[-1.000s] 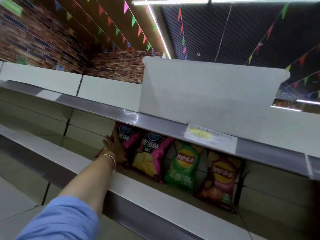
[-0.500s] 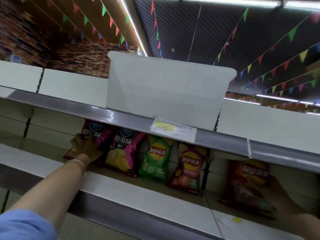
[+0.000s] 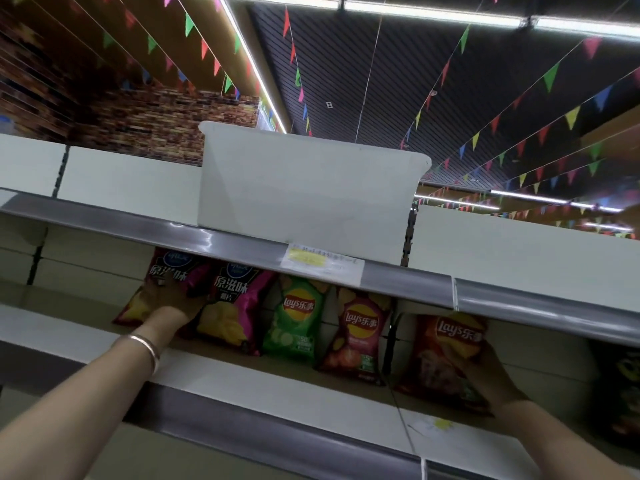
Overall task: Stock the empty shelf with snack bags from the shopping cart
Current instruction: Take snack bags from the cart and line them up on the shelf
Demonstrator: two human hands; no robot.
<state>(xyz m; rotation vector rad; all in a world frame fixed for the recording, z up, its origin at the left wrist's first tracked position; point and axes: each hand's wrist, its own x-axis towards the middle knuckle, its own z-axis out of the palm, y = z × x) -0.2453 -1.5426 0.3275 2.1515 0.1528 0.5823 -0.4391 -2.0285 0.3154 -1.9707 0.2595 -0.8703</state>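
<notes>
The orange-red Lay's bag [image 3: 446,362] stood on the white shelf [image 3: 277,386], at the right end of the row, with the right hand [image 3: 485,372] gripping its right edge, fingers curled onto the front. To its left stood a dark red Lay's bag [image 3: 358,332], a green Lay's bag [image 3: 294,320] and a magenta bag [image 3: 232,310], side by side. The left hand [image 3: 173,299] lay over the front of the leftmost magenta bag [image 3: 162,271]; how tight that grip was could not be told. A white bin [image 3: 304,195] sat on the shelf above.
</notes>
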